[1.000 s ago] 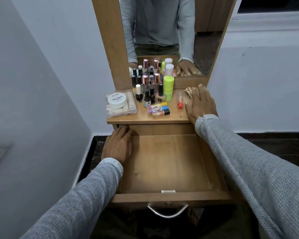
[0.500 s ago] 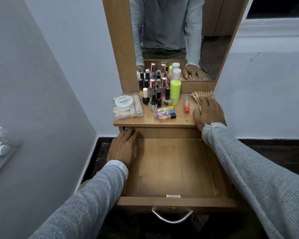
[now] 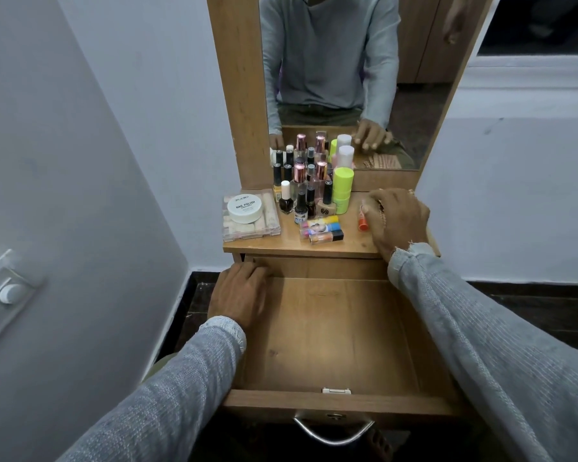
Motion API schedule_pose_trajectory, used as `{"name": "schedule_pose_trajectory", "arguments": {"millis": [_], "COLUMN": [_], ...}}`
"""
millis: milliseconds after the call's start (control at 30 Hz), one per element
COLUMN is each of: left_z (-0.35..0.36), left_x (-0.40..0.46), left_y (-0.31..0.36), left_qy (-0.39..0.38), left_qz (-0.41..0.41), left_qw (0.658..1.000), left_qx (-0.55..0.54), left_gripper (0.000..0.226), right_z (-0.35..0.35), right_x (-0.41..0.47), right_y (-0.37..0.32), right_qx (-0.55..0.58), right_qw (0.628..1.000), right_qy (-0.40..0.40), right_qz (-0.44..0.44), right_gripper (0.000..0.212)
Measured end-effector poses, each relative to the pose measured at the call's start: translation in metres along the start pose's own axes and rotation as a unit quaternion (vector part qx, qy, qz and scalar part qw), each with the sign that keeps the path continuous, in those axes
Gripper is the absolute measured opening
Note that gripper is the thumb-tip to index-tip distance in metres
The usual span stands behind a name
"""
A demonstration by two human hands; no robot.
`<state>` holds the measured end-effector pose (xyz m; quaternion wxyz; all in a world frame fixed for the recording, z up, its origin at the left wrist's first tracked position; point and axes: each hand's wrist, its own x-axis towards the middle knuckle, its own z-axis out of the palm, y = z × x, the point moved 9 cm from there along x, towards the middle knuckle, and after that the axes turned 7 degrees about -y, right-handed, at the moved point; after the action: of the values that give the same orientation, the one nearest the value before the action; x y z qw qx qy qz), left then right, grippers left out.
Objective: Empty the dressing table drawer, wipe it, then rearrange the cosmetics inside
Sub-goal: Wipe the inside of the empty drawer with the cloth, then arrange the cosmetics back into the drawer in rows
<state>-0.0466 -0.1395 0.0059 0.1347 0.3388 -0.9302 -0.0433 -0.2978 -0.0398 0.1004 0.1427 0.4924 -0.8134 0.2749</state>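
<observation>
Now the drawer [image 3: 331, 331] stands open and bare; the left hand [image 3: 239, 295] lies flat on its far-left rim, while the right hand [image 3: 397, 221] curls beside the orange bottle [image 3: 363, 221], grip unclear.

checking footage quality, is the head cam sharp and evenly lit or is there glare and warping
Head view: dim overall, a bright patch of light on the drawer floor; small bottle labels mostly too soft to read; wide-angle warping tilts the walls and mirror frame.
</observation>
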Motion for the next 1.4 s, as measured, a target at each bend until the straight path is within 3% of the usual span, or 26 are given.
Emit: {"name": "schedule_pose_trajectory", "arguments": {"millis": [200, 333, 467, 667, 800, 1067, 1233, 1400], "left_z": [-0.049, -0.084, -0.096, -0.103, -0.117, -0.115, -0.095, -0.087], "left_x": [0.019, 0.047, 0.067, 0.085, 0.113, 0.164, 0.182, 0.194], "left_y": [0.014, 0.022, 0.028, 0.013, -0.002, -0.001, -0.007, -0.011], "left_qy": [0.072, 0.098, 0.106, 0.109, 0.100, 0.016, -0.031, -0.038], "left_qz": [-0.012, -0.066, -0.078, -0.108, -0.132, -0.123, -0.121, -0.128], "left_qw": [0.995, 0.984, 0.980, 0.975, 0.977, 0.991, 0.992, 0.991], "left_qx": [-0.072, -0.135, -0.152, -0.161, -0.134, -0.055, -0.029, -0.023], "left_gripper": [0.018, 0.022, 0.022, 0.018, 0.021, 0.030, 0.031, 0.023], "right_z": [0.001, 0.013, 0.017, 0.016, 0.007, -0.040, -0.040, -0.018], "right_x": [0.042, 0.058, 0.062, 0.062, 0.066, 0.052, 0.015, -0.019], "right_y": [-0.064, -0.078, -0.083, -0.083, -0.074, -0.080, -0.088, -0.079], "right_qx": [-0.041, -0.133, -0.156, -0.074, 0.018, 0.116, 0.125, 0.140], "right_qw": [0.995, 0.983, 0.979, 0.986, 0.992, 0.988, 0.977, 0.968], "right_qy": [-0.067, -0.107, -0.117, -0.133, -0.123, -0.070, -0.112, -0.160], "right_qz": [-0.066, -0.070, -0.064, -0.063, -0.037, -0.073, -0.133, -0.134], "right_gripper": [0.028, 0.030, 0.027, 0.029, 0.018, 0.008, 0.009, 0.012]}}
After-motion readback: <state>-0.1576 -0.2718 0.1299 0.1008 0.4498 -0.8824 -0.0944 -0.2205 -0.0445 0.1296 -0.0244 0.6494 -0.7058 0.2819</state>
